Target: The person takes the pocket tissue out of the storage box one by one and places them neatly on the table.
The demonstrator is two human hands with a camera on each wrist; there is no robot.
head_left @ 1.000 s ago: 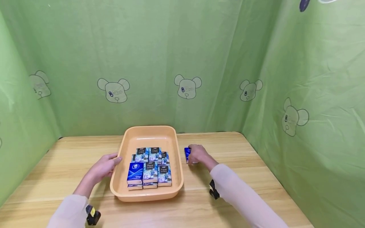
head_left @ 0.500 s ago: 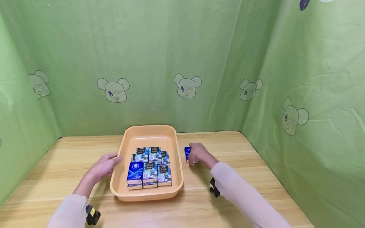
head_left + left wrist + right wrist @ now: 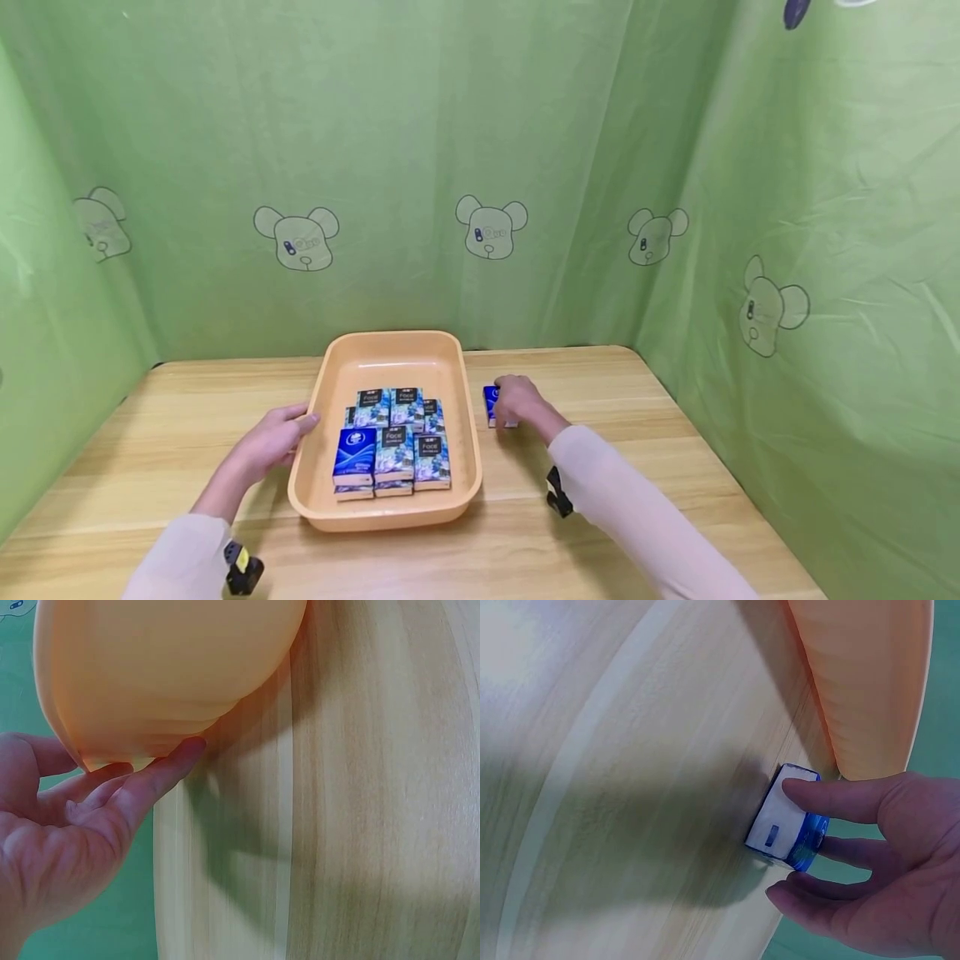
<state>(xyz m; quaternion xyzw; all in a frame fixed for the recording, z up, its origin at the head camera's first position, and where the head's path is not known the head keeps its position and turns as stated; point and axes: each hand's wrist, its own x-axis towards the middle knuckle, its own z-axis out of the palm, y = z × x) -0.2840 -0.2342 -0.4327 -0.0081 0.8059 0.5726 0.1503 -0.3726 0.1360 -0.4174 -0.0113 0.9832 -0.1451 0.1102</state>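
My left hand [image 3: 272, 440] holds the left side of a peach plastic tray [image 3: 399, 365]; its thumb lies over the rim. In the left wrist view, the fingers [image 3: 161, 774] reach along the outside of the tray wall. Beyond the tray's right side, my right hand [image 3: 519, 402] grips a small blue tissue pack [image 3: 491, 406] on the table. The right wrist view shows the thumb [image 3: 832, 796] against the pack's pale end [image 3: 776, 817], with the other fingers around its far side. Inside the tray lie a blue tissue pack [image 3: 355, 456] and several floral "Face" tissue packs [image 3: 394, 457], partly stacked.
The tray stands on a wood-grain table [image 3: 600, 392]. Green curtains [image 3: 390, 167] with bear-head prints close off the back and both sides. A black wrist camera [image 3: 243, 568] sits at the left cuff, and another black wrist camera [image 3: 558, 493] at the right.
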